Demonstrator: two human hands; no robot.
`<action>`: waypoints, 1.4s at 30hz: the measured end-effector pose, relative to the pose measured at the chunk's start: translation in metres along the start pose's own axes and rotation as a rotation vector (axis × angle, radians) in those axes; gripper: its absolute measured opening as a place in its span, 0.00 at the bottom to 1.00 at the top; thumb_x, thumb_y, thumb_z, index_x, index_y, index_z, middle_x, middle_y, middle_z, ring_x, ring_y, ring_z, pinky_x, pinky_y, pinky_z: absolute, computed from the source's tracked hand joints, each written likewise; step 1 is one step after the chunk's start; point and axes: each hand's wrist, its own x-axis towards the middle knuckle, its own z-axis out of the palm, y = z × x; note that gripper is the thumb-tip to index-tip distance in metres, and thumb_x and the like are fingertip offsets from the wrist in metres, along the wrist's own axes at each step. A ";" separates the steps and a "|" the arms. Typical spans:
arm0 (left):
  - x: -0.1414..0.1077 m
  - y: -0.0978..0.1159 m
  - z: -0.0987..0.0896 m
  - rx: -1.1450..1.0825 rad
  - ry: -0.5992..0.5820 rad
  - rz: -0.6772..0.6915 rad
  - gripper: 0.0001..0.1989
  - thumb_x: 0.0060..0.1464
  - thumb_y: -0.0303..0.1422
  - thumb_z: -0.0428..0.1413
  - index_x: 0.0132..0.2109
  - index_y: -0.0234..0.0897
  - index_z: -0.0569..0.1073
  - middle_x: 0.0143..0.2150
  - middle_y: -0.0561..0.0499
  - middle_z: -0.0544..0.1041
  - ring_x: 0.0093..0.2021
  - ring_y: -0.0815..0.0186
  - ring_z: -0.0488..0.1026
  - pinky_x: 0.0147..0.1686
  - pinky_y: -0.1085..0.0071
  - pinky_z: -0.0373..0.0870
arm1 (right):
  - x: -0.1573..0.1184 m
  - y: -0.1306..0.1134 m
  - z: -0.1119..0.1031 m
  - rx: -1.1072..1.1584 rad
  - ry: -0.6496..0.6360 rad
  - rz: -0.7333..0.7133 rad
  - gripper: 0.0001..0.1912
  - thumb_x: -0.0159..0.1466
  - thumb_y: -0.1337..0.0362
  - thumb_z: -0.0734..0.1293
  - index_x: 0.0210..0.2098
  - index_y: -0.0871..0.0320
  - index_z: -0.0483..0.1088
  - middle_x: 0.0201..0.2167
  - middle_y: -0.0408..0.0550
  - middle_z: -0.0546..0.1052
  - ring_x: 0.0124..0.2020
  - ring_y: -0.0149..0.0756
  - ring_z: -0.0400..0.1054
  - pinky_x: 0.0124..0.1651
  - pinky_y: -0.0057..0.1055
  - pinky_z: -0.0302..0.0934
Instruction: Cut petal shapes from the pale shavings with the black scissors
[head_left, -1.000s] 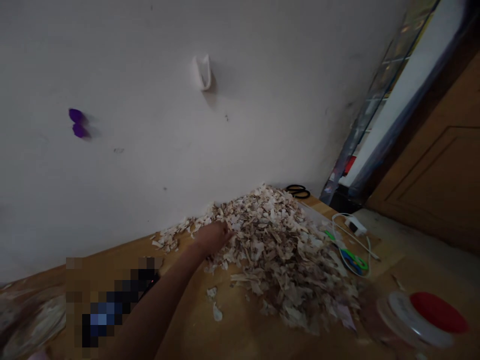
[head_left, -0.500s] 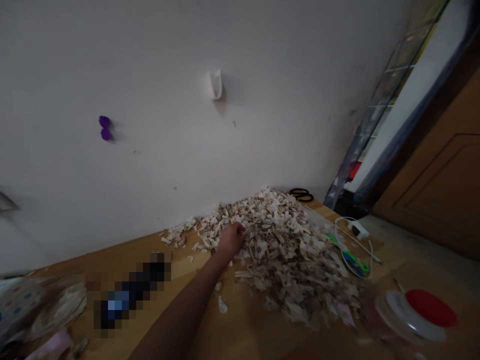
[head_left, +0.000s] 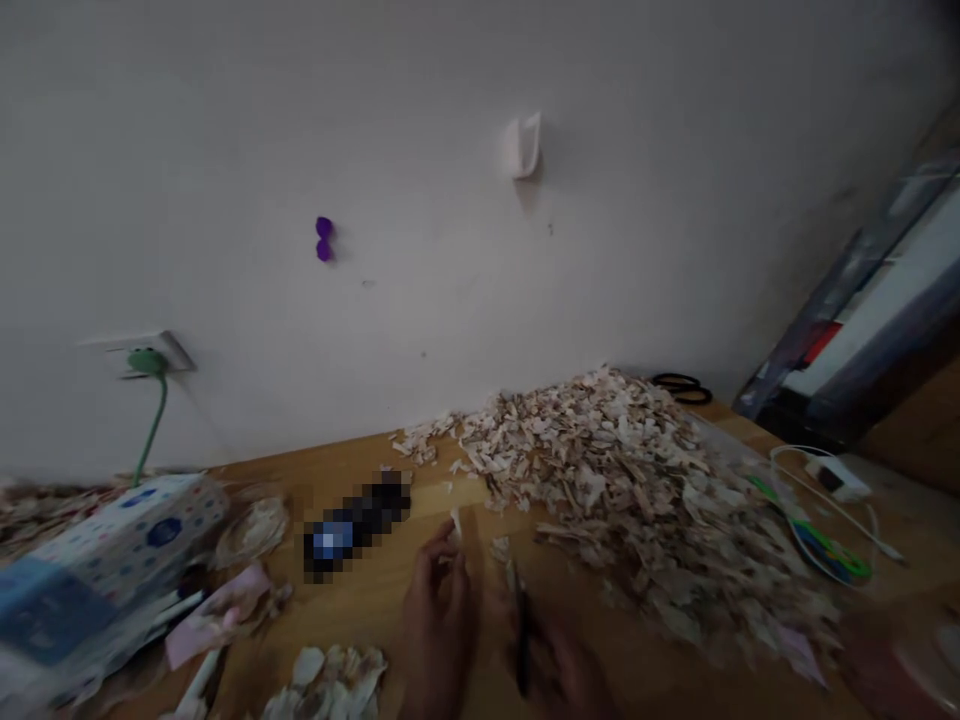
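My left hand (head_left: 439,590) is at the lower middle, its fingers pinched on a small pale dried piece (head_left: 456,525) that sticks up from the fingertips. Just right of it, my right hand (head_left: 562,655), blurred, grips a dark, narrow tool (head_left: 522,640) that points up and away; its kind is unclear. A loose pale flake (head_left: 500,547) lies beyond the tool. The large heap of dried, whitish-brown pieces (head_left: 600,450) spreads over the wooden table (head_left: 322,455) to the right. At the bottom, left of my left hand, sits a smaller pile of pale pieces (head_left: 337,682).
Black-handled scissors (head_left: 681,388) lie behind the heap. A white charger (head_left: 840,478) with cable and a green-blue item (head_left: 829,550) are at right. On the left stand a dotted box (head_left: 142,530) and a pink paper (head_left: 217,615). A green plug (head_left: 146,361) is in the wall socket.
The view has swung left. One hand that reached into the heap has drawn back; now both hands are together near the front, one with a pale piece, the other with a dark tool.
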 end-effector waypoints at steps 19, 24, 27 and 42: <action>-0.001 -0.016 -0.010 0.086 -0.216 0.129 0.13 0.56 0.31 0.54 0.49 0.41 0.72 0.53 0.42 0.72 0.53 0.57 0.69 0.52 0.59 0.68 | 0.065 0.013 0.024 0.222 0.096 0.191 0.13 0.54 0.56 0.69 0.35 0.58 0.75 0.34 0.52 0.79 0.37 0.46 0.74 0.42 0.40 0.68; 0.001 -0.021 -0.010 0.018 -0.188 0.026 0.11 0.57 0.34 0.54 0.47 0.41 0.73 0.49 0.44 0.73 0.49 0.59 0.72 0.49 0.63 0.69 | 0.063 0.011 0.026 0.219 0.065 0.187 0.12 0.52 0.57 0.70 0.33 0.58 0.73 0.32 0.51 0.79 0.36 0.45 0.73 0.41 0.38 0.67; 0.004 -0.024 -0.007 -0.063 -0.091 -0.024 0.16 0.51 0.35 0.59 0.49 0.40 0.71 0.50 0.43 0.71 0.47 0.60 0.73 0.44 0.66 0.72 | 0.062 0.011 0.028 0.220 0.090 0.163 0.12 0.52 0.56 0.71 0.31 0.57 0.72 0.30 0.49 0.78 0.34 0.43 0.72 0.39 0.36 0.67; 0.021 -0.028 -0.012 -0.575 0.111 -0.441 0.17 0.43 0.36 0.65 0.42 0.36 0.75 0.36 0.50 0.78 0.35 0.68 0.74 0.38 0.74 0.69 | 0.041 0.028 0.029 -0.071 -0.061 -0.003 0.13 0.63 0.64 0.61 0.46 0.56 0.69 0.39 0.51 0.77 0.39 0.40 0.72 0.43 0.34 0.68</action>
